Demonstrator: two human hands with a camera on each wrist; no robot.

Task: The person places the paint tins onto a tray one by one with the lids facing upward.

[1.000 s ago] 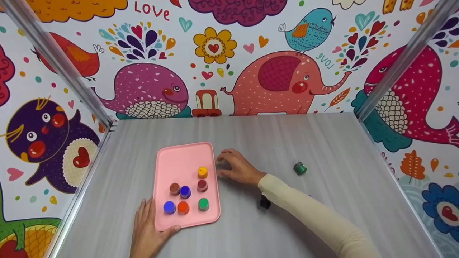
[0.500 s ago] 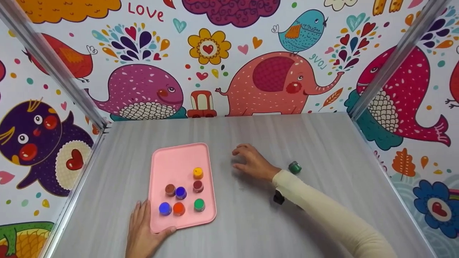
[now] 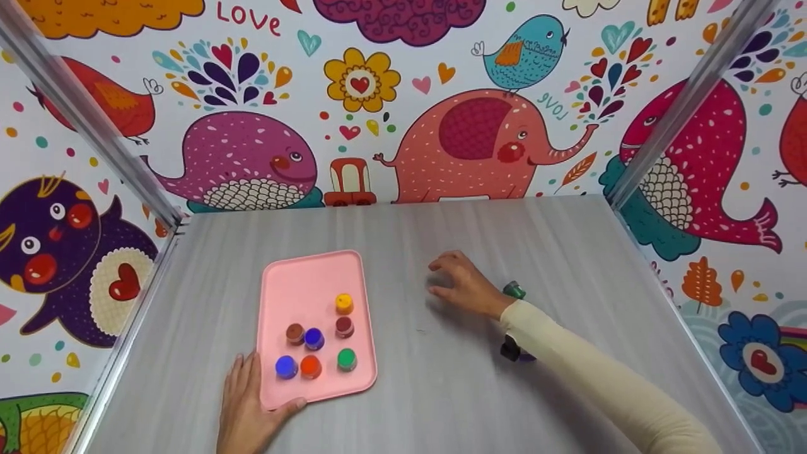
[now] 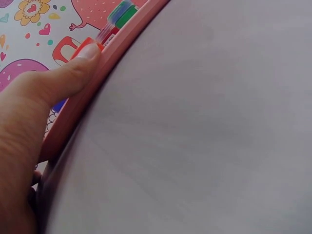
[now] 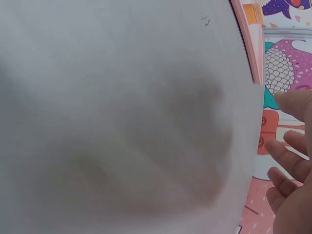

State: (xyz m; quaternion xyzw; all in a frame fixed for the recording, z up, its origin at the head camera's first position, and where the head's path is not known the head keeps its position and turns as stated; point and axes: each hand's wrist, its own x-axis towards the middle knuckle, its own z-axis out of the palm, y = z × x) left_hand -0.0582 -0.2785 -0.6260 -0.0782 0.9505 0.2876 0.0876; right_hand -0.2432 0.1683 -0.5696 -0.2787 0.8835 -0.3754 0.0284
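My left hand (image 3: 246, 403) holds the near left corner of a pink tray (image 3: 309, 271), its fingers along the left side. In the left wrist view the thumb lies over the tray's rim (image 4: 73, 112). Standing in the tray are several small paint pots, among them yellow (image 3: 343, 303), dark red (image 3: 344, 326), brown (image 3: 295, 333), orange-red (image 3: 310, 366) and green (image 3: 346, 359); two have blue lids (image 3: 286, 366). Right of the tray, my right hand (image 3: 466, 284) hovers over the table with loosely bent, spread fingers and nothing in them.
A green paint pot (image 3: 514, 290) lies tipped on the table just beyond the right wrist. Another dark bluish pot (image 3: 527, 357) is mostly hidden below the sleeve (image 3: 567, 347). Patterned walls with metal posts (image 3: 687, 107) bound the grey table (image 3: 403, 391).
My right hand has moved right, away from the tray's edge, toward the tipped green pot. The left hand stays at the tray corner. The head view has shifted slightly.
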